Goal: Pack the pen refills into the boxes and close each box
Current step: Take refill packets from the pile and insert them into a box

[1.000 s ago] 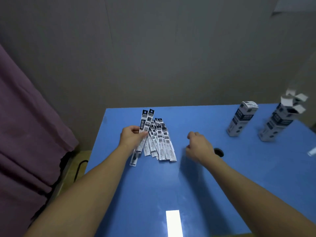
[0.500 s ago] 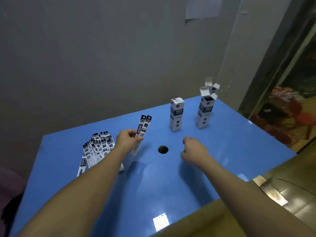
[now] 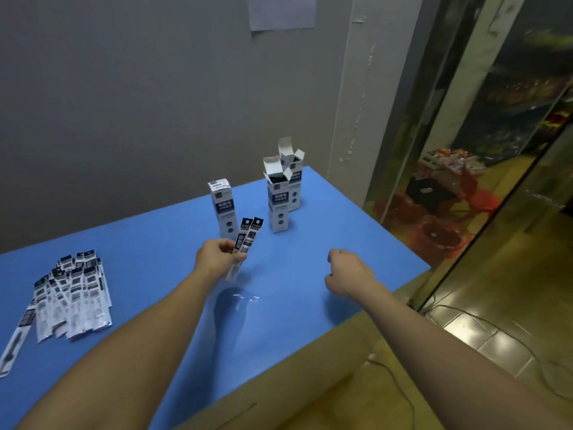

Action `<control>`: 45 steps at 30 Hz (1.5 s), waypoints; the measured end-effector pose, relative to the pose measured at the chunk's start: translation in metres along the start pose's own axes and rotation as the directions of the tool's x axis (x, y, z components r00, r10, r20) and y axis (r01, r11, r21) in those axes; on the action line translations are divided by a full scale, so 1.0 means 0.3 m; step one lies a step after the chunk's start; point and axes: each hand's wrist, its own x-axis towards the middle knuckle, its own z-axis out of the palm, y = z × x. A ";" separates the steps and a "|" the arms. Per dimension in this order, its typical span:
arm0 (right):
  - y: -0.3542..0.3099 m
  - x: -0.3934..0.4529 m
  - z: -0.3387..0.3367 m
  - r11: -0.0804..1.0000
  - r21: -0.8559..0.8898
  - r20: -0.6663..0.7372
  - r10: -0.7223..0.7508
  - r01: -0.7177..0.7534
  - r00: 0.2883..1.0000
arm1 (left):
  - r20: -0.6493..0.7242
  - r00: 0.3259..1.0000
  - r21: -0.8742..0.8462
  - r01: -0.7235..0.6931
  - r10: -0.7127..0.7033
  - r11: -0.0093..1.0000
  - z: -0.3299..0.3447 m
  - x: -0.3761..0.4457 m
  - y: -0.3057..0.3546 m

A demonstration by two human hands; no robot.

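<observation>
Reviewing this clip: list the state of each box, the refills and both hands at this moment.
closed box: upright, top flaps shut.
front open box: upright, flaps up.
rear open box: upright, flaps up, partly hidden behind the front one.
held refills: two packets, pinched in the left hand.
refill pile: lying fanned on the table.
right hand: loosely curled, holding nothing.

Blue table (image 3: 310, 293) against a grey wall (image 3: 139, 103). Paper sheet (image 3: 282, 10) stuck high on the wall. Right: glass door (image 3: 496, 150), red stool (image 3: 434, 231) behind it. Tiled floor (image 3: 496, 305) with a thin cable (image 3: 465, 315).
</observation>
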 end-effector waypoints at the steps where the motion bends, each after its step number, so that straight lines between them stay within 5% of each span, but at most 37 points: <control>1: 0.027 0.008 -0.004 1.000 0.002 0.006 0.002 -0.002 1.000 | 0.003 1.000 -0.001 0.005 -0.005 1.000 0.026 -0.001 0.011; 18: 0.127 0.449 -0.100 0.988 0.082 0.063 -0.137 0.132 0.989 | 0.143 0.985 -0.311 0.141 -0.100 0.940 0.218 0.267 0.086; 27: -0.008 0.670 -0.166 0.895 0.343 0.050 -0.319 0.284 0.946 | 0.144 0.982 -0.342 0.163 -0.119 0.925 0.218 0.319 0.139; 45: -0.094 0.843 -0.168 0.600 0.647 -0.028 -0.597 0.470 0.802 | -0.288 0.917 -0.410 0.142 -0.275 0.901 0.248 0.088 0.174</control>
